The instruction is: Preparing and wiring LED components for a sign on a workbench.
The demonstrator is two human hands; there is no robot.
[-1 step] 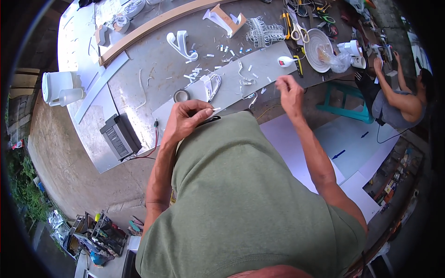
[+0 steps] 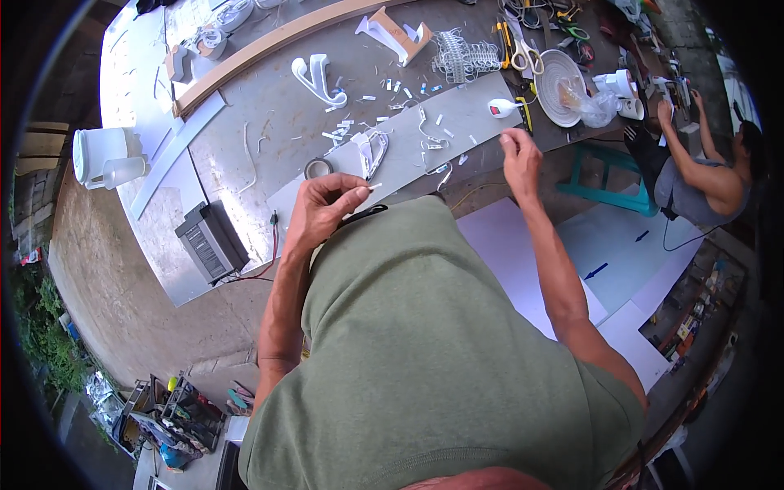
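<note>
Between thumb and fingertips, my left hand (image 2: 327, 208) pinches a small white strip piece (image 2: 375, 186) just above the table's near edge. To the right, my right hand (image 2: 521, 163) is raised with its fingertips pressed together; anything between them is too small to make out. Ahead of my left hand lie a dark roll of tape (image 2: 318, 169) and a white channel letter (image 2: 372, 153) with wire. Small white modules on thin wires (image 2: 435, 144) rest on a grey metal strip (image 2: 400, 131). A white squeeze bottle (image 2: 504, 108) with a pointed tip lies past my right hand.
Scissors (image 2: 527, 60), pliers and a round woven tray (image 2: 560, 90) crowd the far right. A black power supply (image 2: 211, 245) with wires sits at the left edge near a white bucket (image 2: 106, 153). A teal stool (image 2: 604, 181) and another person (image 2: 702, 180) are at the right.
My right hand has moved slightly to the right, its fingers turned a little upward. My left hand has shifted slightly up and left, still pinching the white piece.
</note>
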